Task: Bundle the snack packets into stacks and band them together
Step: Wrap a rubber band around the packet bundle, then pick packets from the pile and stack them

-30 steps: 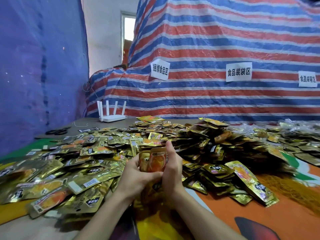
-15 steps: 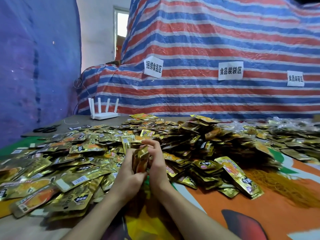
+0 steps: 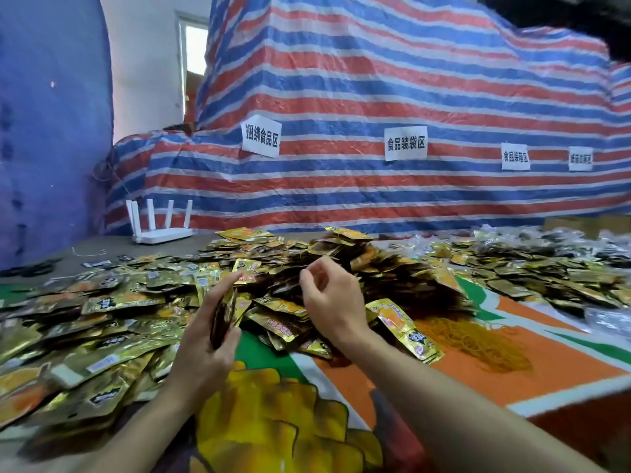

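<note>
Since half a second ago the right hand (image 3: 333, 302) has let go of the stack of packets (image 3: 223, 314) and lifted off to the right, leaving the stack to the left hand (image 3: 205, 349) alone.

Loose packets (image 3: 85, 322) cover the left half of the table down to its near-left edge. A taller mound (image 3: 386, 268) rises at the middle, directly behind both hands, and more packets spread toward the far-right corner. A tangle of rubber bands (image 3: 478, 339) lies on the printed cloth (image 3: 532, 356) to the right of the right hand, with one gold packet (image 3: 403, 326) lying flat between them, just beside the wrist. A white router (image 3: 160, 232) stands at the far-left corner and scissors (image 3: 30, 268) lie by the left edge. Behind the far edge hangs a striped tarp (image 3: 375, 80) bearing paper labels (image 3: 261, 139).

Both forearms reach in from the near edge. The left hand stands on edge, fingers stretched up along one side of the stack and thumb pressed to the other. The right hand hangs above the mound with its fingers curled and thumb and forefinger drawn close; whether they nip anything cannot be told.

The stack sits upright, edge-on to the camera, clamped in the left hand, well apart from the right.
</note>
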`<state>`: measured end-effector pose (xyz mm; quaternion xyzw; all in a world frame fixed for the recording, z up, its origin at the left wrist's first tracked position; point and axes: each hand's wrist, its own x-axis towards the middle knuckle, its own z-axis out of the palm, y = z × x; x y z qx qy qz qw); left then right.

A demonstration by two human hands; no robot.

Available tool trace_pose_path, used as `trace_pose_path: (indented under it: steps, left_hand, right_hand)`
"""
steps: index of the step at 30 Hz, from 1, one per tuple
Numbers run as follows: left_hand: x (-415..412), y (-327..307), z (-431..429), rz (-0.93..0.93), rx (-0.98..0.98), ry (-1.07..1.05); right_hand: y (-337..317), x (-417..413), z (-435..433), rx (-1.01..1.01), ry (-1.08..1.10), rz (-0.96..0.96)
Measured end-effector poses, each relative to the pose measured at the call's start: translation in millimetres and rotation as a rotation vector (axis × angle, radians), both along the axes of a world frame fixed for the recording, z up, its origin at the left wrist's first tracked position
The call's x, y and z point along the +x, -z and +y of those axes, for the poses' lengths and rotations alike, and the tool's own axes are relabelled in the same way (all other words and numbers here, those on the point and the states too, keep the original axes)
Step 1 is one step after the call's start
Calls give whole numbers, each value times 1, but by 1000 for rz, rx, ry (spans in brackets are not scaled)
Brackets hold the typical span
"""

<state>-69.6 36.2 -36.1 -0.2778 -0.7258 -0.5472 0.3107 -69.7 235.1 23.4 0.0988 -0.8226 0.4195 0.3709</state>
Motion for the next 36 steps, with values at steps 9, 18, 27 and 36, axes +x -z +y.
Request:
trace_pose_path:
  steps: [9, 18, 27, 36]
  left_hand:
    - [6, -6, 7, 22, -71, 14]
    - [2, -4, 1, -81, -39, 47]
    - [1, -14, 0, -227, 248, 160]
    - [4, -28, -13, -695, 567, 239]
  right_hand:
    - [16, 22, 208, 631, 927, -764]
    - [5, 24, 207, 552, 946, -585]
    - [-47, 3, 150, 276, 674, -62]
    - [-16, -26, -60, -442, -578, -337]
